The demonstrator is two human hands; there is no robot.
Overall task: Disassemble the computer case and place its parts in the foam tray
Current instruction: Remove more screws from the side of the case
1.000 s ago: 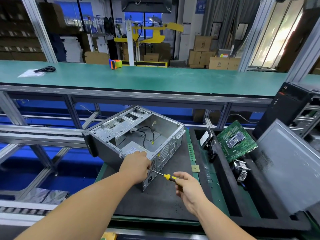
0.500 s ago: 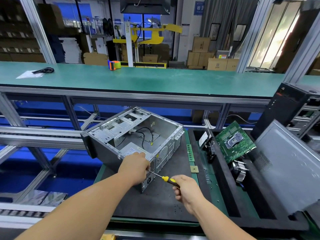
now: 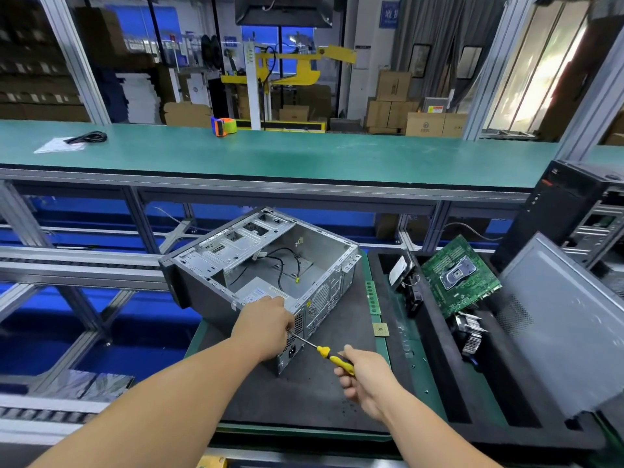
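Note:
An open grey computer case [image 3: 270, 265] lies on its side on a dark mat [image 3: 304, 393]. My left hand [image 3: 266, 324] rests curled on the case's near rear corner, over the power supply [image 3: 260, 293]. My right hand [image 3: 363, 378] grips a yellow-handled screwdriver [image 3: 332, 358] whose tip points at the case's rear panel, just under my left hand. The black foam tray [image 3: 435, 366] to the right holds a green motherboard [image 3: 459, 275], a heatsink fan [image 3: 469, 332] and a drive [image 3: 401, 275].
A grey side panel [image 3: 560, 319] leans at the tray's right. A black tower [image 3: 567, 217] stands behind it. A RAM stick [image 3: 372, 295] and a CPU chip [image 3: 380, 330] lie between case and tray. A green bench [image 3: 304, 153] with a tape dispenser [image 3: 223, 126] spans the back.
My right hand and the screwdriver handle shifted slightly left and nearer the case. My left hand stays on the case corner.

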